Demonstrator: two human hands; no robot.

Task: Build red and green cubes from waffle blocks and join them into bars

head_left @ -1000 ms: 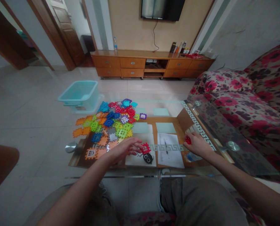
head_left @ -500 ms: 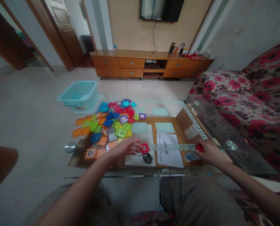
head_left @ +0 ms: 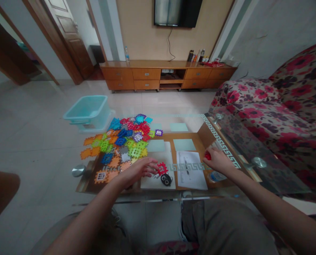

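My left hand is over the near middle of the glass table, with fingers curled. At its fingertips it holds a red square interlocking tile with a cut-out window pattern. Close below that tile is a small black object with two white rings. My right hand is closed around another red piece, mostly hidden by the fingers, above the right side of the table. To the left lies a heap of colourful interlocking tiles in orange, green, blue, red and grey.
A printed paper with a pen is seen between my hands. Near my right wrist is a clear bottle. A turquoise tub stands beyond the heap. The glass table extends right, towards a floral sofa.
My right hand has moved left and slightly up with its red piece, away from the bottle. My left hand and its tile have barely shifted. The camera view has tilted slightly.
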